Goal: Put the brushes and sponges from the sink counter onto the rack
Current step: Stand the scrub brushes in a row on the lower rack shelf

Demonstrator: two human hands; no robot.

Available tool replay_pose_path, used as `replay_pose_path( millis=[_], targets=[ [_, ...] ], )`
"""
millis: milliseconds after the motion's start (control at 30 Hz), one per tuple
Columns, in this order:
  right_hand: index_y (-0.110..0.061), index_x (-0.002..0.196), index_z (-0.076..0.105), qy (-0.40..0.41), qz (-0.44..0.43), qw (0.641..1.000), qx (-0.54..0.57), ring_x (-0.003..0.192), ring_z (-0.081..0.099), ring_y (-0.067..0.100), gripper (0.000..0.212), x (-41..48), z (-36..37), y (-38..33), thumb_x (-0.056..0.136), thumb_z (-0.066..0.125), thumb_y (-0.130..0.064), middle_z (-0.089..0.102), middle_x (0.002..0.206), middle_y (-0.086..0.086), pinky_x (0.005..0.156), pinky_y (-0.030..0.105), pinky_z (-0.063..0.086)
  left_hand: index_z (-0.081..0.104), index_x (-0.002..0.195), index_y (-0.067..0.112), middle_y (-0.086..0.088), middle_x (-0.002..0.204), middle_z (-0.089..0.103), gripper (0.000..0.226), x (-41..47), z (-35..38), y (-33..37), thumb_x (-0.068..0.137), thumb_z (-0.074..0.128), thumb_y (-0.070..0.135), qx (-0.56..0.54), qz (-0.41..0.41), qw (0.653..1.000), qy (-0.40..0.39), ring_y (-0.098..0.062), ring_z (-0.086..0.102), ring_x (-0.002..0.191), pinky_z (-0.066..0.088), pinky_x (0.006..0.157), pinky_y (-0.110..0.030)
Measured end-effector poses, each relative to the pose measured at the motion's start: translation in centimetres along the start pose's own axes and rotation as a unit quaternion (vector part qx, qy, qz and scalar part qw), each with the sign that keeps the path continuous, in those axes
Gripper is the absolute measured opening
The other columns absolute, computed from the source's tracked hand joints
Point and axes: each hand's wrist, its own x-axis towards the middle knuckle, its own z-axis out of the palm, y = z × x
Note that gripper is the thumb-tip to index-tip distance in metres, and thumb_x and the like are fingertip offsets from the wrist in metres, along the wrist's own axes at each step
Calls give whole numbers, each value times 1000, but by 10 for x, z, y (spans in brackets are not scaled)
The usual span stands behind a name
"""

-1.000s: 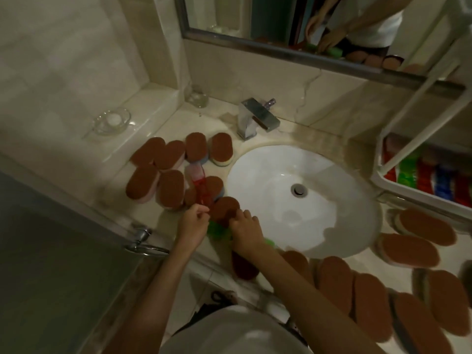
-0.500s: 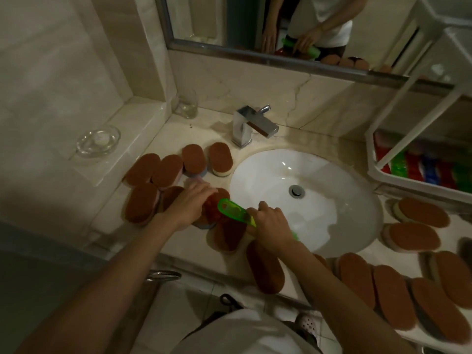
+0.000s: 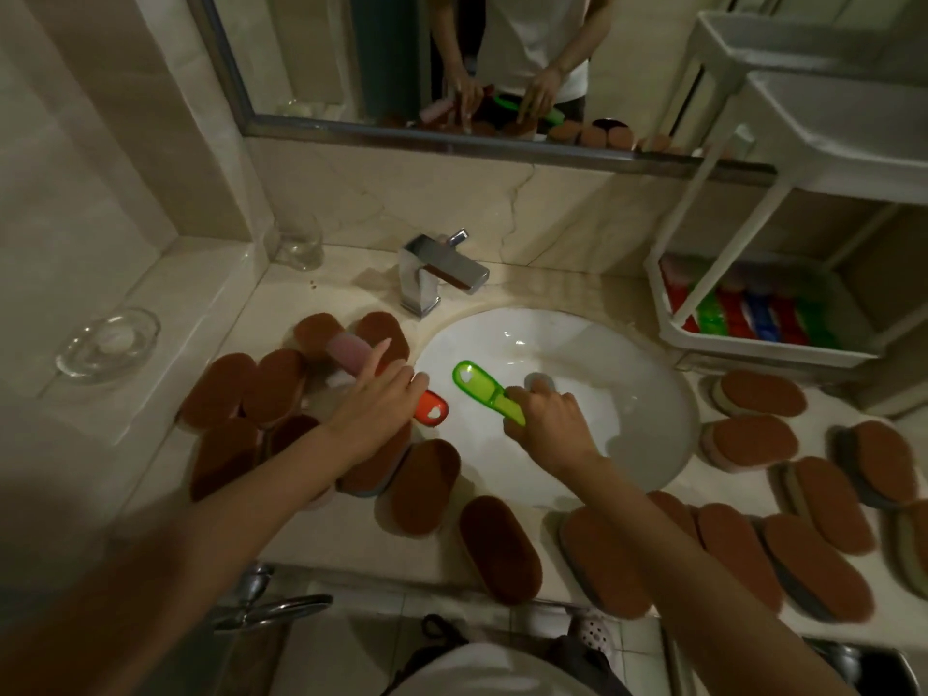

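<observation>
— Writing or brand marks, are you seeing any?
— No, nothing readable is showing on the brushes, the sponges or the rack. Only a small heart-shaped hole is showing in each handle tip.
— What is the right hand doing?
— It is closing around the handle of a green brush, and the handle is pointing up-left over the white sink basin.
— And the left hand?
— It is gripping a red-handled brush; the red tip is sticking out near the basin's left rim, and a pink sponge head is showing beyond the fingers. I cannot tell if the pink part belongs to the same brush.
— How many brown sponges are lying on the counter?
— On the left of the basin I am counting about nine, some overlapping and partly hidden by the arm. On the right and front I am counting about ten, lying side by side. The exact number I cannot give.
— And the rack?
— It is standing at the right of the basin, white, with two tiers visible. The lower tray is holding a row of about seven red, green and blue items, too blurred for naming. The upper shelf's contents are not visible.
</observation>
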Motion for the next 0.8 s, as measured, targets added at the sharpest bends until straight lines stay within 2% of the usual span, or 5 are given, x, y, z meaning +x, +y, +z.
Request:
replay_pose_path(
  millis=[133, 233, 333, 600, 800],
  targets=[
    [-15, 129, 49, 39, 51, 998, 9, 103, 57, 38, 40, -1, -29, 33, 90, 52, -23, 53, 117, 16, 92, 37, 40, 61, 102, 3, -14, 92, 67, 27, 52, -40, 25, 76, 66, 9, -125, -15, 991, -49, -31, 65, 84, 50, 80, -38],
    [-16, 127, 51, 65, 103, 992, 12, 104, 58, 39, 38, -12, -46, 70, 90, 53, -24, 53, 116, 16, 93, 40, 40, 43, 122, 7, -13, 117, 56, 34, 93, -57, 60, 94, 48, 25, -171, 16, 979, -106, -30, 53, 108, 39, 90, -37],
    [-15, 126, 53, 82, 147, 986, 16, 108, 58, 39, 38, -28, -61, 111, 89, 55, -21, 54, 118, 18, 93, 43, 41, 41, 120, 7, -15, 116, 54, 34, 127, -71, 99, 94, 46, 28, -209, 42, 972, -94, -30, 50, 107, 39, 88, -36],
    [-13, 129, 51, 79, 231, 970, 16, 114, 56, 37, 41, -59, -104, 217, 90, 56, -21, 53, 126, 18, 97, 42, 43, 30, 133, 0, -18, 135, 36, 51, 212, -106, 196, 84, 45, -5, -184, 116, 969, -120, -33, 38, 124, 31, 104, -38],
    [-12, 129, 52, 80, 226, 971, 26, 113, 55, 40, 43, -48, -136, 297, 87, 55, -18, 54, 122, 20, 95, 42, 43, 34, 132, -1, -19, 136, 39, 54, 289, -131, 251, 82, 16, -11, -172, 107, 977, -63, -32, 38, 128, 33, 104, -39]
  ],
)
